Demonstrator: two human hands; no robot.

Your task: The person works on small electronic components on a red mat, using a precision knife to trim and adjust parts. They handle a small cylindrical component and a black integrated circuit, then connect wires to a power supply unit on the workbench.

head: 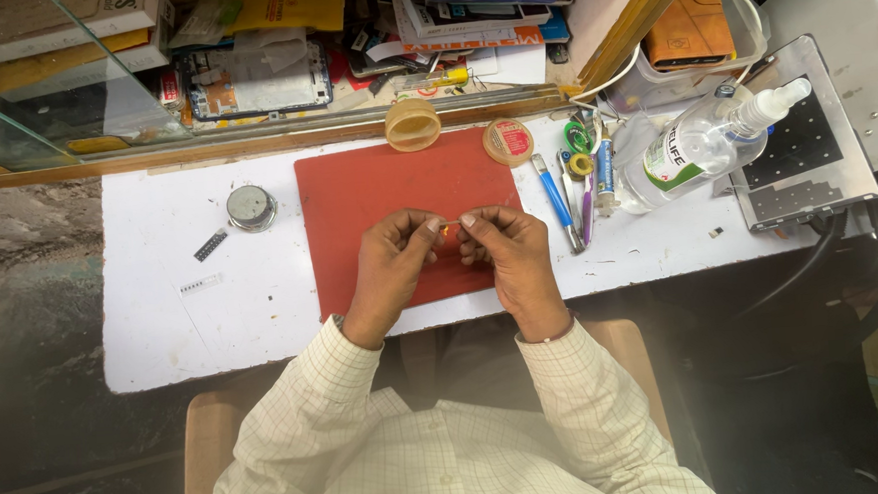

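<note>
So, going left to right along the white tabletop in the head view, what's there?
Small black strip → round metal tin → red mat → left hand → right hand → blue pen → clear spray bottle → perforated metal plate.

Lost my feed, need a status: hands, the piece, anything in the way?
Left hand and right hand both pinching a thin strip over red mat. Tools off right, clear.

Head camera looks steeply down, fairly near.
</note>
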